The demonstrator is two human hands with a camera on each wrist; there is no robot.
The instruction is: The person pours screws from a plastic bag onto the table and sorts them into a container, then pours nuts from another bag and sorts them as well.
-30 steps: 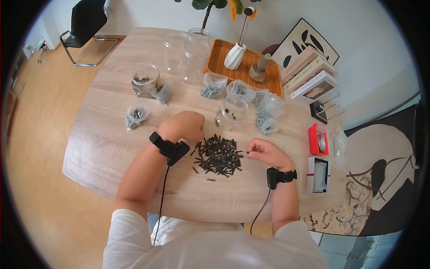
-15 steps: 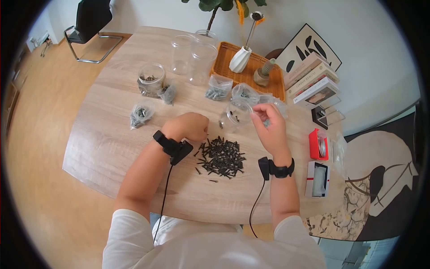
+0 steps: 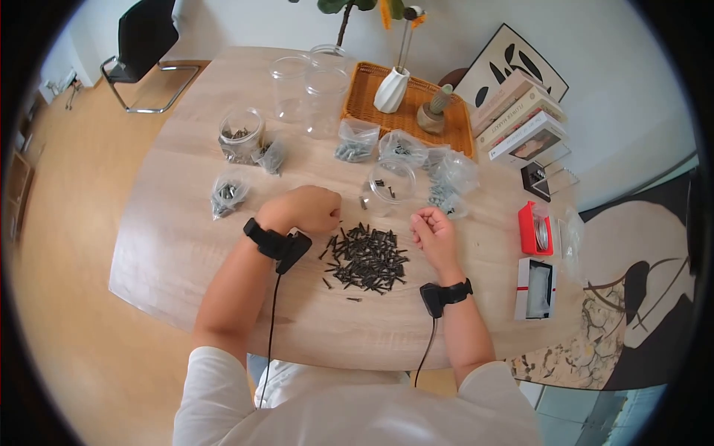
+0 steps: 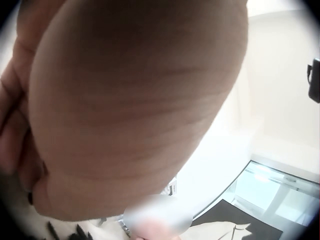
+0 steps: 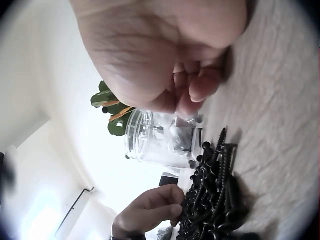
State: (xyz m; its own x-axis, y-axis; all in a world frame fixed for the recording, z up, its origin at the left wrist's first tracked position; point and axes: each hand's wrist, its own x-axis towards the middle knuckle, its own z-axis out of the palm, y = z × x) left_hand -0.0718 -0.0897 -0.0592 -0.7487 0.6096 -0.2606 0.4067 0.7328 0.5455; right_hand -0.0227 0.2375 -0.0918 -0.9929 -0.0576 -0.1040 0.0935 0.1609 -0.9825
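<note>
A heap of black screws point(image 3: 364, 256) lies on the wooden table point(image 3: 171, 245) between the two hands. At its upper left edge, the left hand point(image 3: 305, 210) has curled fingers that pinch a black screw point(image 4: 30, 198), of which only a dark tip shows. The right hand point(image 3: 435, 236) is just right of the heap, its fingers loosely bent and holding nothing. Beyond the heap stands a clear jar point(image 3: 401, 195) containing a few black screws. In the right wrist view the right hand point(image 5: 165, 55) hangs above the table, with the heap below its fingers.
Bags of screws point(image 3: 355, 141) lie beyond the jar; another bag point(image 3: 227, 196) is at left near a part-filled jar point(image 3: 241, 137). Tall clear jars point(image 3: 325, 104) stand by a wicker tray point(image 3: 361, 82). A red box point(image 3: 527, 229) and a white box point(image 3: 525, 291) lie at right.
The right hand went from the heap's right edge up to the jar's rim, then came back down beside the heap. The left hand has stayed near the same place.
</note>
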